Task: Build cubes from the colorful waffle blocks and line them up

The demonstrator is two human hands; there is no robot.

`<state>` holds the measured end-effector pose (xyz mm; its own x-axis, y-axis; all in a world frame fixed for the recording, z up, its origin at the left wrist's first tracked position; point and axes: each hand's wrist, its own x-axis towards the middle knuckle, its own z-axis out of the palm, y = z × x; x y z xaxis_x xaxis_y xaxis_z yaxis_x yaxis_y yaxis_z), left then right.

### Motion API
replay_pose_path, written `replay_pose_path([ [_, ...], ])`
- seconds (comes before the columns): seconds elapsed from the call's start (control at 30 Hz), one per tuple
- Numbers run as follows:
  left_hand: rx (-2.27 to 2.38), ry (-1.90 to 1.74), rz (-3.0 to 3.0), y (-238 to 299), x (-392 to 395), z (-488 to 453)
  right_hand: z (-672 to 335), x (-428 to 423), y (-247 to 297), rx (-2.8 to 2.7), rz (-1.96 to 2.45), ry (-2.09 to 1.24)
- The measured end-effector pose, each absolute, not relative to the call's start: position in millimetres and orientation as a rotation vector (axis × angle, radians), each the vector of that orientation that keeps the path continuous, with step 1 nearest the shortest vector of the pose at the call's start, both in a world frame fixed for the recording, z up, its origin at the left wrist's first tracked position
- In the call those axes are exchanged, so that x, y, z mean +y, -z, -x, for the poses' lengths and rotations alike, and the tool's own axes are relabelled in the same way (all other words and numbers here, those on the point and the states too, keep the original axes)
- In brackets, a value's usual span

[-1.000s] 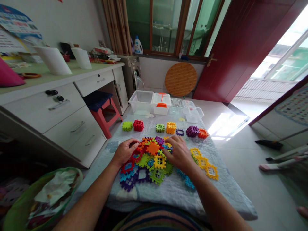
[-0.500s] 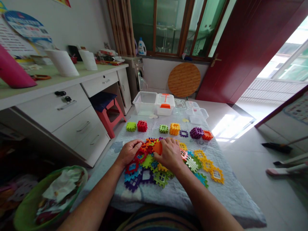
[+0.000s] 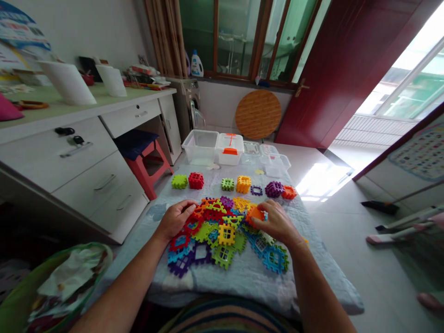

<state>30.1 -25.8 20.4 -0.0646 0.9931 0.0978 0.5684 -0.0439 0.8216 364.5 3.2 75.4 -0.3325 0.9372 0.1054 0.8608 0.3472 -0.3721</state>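
Orange waffle block (image 3: pixel 254 214) at edge of multicoloured heap of interlocking plastic tiles (image 3: pixel 215 236)

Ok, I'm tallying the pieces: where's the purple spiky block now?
In the head view, the purple spiky block sits right of centre in the row beyond the pile, on the quilted cover, between the small purple square frame and the orange block.

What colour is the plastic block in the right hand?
Orange plastic waffle block, in the head view.
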Motion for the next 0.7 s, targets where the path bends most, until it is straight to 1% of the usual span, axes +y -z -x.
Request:
replay_pose_path([
  [0.2,1.696,-0.978,-1.656,-21,-26,-31,-353,-3,-70,-2.386,1.65,-0.318],
  [0.47,1.679,-0.97,-1.632,-18,-27,-31,-352,-3,-71,-2.377,1.712,-0.35],
  [0.7,1.695,-0.955,-1.654,-16,-25,-30,-364,3,-71,-2.272,1.624,-0.358],
])
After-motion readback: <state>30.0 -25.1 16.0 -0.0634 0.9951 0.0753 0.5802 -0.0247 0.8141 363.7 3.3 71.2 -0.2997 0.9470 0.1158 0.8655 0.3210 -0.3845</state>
